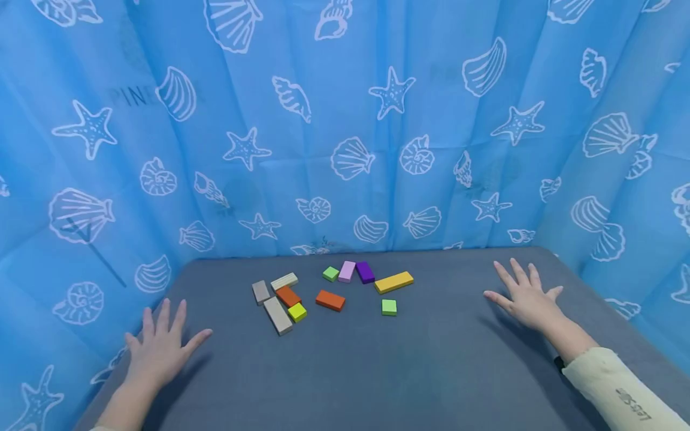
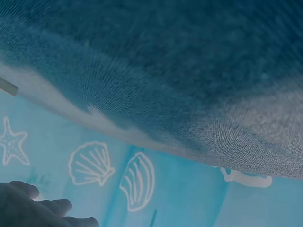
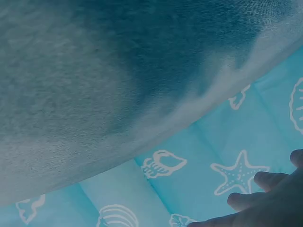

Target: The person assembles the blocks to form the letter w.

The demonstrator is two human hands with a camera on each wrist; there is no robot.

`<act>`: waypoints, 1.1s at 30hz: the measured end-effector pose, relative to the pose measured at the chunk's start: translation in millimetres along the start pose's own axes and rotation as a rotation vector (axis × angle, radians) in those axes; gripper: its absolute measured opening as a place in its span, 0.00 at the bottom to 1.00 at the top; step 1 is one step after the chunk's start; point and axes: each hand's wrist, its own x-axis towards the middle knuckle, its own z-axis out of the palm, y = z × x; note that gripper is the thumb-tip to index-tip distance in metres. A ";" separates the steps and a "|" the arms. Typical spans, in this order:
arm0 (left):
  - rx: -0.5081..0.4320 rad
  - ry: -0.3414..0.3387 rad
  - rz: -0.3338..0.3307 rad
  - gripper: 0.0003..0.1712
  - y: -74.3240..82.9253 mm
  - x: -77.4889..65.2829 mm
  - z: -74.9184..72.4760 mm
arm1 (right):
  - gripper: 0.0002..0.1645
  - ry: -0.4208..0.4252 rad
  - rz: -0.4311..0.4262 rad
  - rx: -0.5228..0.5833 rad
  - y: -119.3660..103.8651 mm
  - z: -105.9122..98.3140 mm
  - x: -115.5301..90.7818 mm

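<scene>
Table (image 1: 377, 377), dark grey; pale sleeve (image 1: 620, 383), behind the right grip (image 1: 528, 303); left grip (image 1: 156, 352), a bare hand, fingers spread apart, over the table's left side; right grip, likewise bare, fingers spread apart, over its right side; long grey block (image 1: 278, 316), ahead and right of the left grip; yellow block (image 1: 297, 312), just beside the long grey block; near green block (image 1: 389, 307), left of the right grip; red-orange block (image 1: 330, 300), about midway between the grips; orange block (image 1: 288, 296), just beyond the yellow block; short grey block (image 1: 261, 292), ahead and right of the left grip; golden block (image 1: 394, 282), left of the right grip; cream block (image 1: 284, 281), right of the left grip, past the orange block; far green block (image 1: 330, 273), purple block (image 1: 365, 272) and pink block (image 1: 347, 271), in a row between the grips; blue curtain (image 1: 345, 120), printed with white shells and starfish, beyond both grips.
</scene>
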 end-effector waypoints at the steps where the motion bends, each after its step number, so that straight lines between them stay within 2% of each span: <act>1: -0.004 -0.001 0.001 0.58 0.7 0.5 0.1 | 0.54 0.004 -0.002 0.000 -1.0 -0.8 0.7; 11: -0.074 -0.050 0.057 0.54 9.0 10.5 -1.7 | 0.54 0.019 -0.052 0.120 -24.9 1.0 13.2; 17: -0.163 -0.110 0.079 0.54 21.4 22.3 -0.7 | 0.53 -0.007 -0.117 0.307 -52.7 2.4 22.5; 22: -0.258 -0.117 0.128 0.49 28.4 33.3 3.6 | 0.49 -0.010 -0.174 0.427 -76.7 8.3 32.6; 25: -0.308 -0.141 0.134 0.46 30.8 42.9 6.7 | 0.45 -0.045 -0.220 0.516 -91.5 14.5 38.5; 29: -0.363 -0.174 0.111 0.42 32.4 58.0 11.9 | 0.43 -0.139 -0.265 0.642 -116.2 24.5 47.0; 33: -0.408 -0.178 0.085 0.40 32.3 71.7 16.8 | 0.42 -0.223 -0.291 0.711 -144.3 34.9 55.9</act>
